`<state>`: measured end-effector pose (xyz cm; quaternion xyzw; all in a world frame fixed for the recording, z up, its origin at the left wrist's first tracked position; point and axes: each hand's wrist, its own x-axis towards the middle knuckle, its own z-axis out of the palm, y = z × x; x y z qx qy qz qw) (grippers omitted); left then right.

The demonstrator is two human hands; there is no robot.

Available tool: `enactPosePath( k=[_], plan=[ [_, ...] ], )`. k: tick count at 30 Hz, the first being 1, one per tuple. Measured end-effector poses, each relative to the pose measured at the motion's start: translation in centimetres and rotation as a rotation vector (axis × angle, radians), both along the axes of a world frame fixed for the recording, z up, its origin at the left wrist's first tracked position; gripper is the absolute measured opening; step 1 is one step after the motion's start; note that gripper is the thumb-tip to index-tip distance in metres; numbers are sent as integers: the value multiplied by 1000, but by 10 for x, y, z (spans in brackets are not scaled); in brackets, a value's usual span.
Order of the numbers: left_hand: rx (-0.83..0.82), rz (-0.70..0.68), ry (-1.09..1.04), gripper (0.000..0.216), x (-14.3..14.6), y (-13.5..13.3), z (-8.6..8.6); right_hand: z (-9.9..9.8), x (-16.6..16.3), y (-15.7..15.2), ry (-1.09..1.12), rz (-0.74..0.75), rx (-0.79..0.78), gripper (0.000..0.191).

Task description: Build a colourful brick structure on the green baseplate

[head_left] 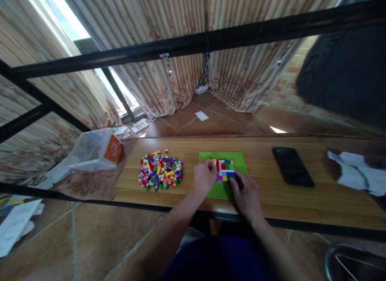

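Note:
A green baseplate [221,191] lies on the wooden table in front of me. On its middle stands a block of coloured toy bricks [223,170] in red, white, blue, yellow and green. My left hand [205,174] is at the left side of these bricks, its fingers curled together; whatever they may pinch is hidden. At the lower right corner of the bricks rests my right hand [247,194], thumb and fingers apart, the fingertips near the blue bricks. A pile of loose small bricks [161,171] in many colours lies left of the baseplate.
A black phone [293,166] lies on the table to the right. Crumpled white paper [357,172] is at the far right. Beyond the left end stands a clear plastic box [93,150] with an orange label. A black metal bar [193,43] crosses above the table's far side.

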<state>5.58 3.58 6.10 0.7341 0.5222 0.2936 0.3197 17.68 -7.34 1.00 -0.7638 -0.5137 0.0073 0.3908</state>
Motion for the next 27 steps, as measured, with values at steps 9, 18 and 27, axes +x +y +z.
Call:
enactPosePath(
  k=[9,18,27],
  plan=[
    [-157,-98,-216,14,-5,8,-5,0,0,0,2,2,7,47],
    [-159,-81,-297,17,-7,11,-10,-3,1,1,-20,4,17,47],
    [-311,35,-371,8,1,17,-11,-2,1,1,-25,-10,8,49]
  ],
)
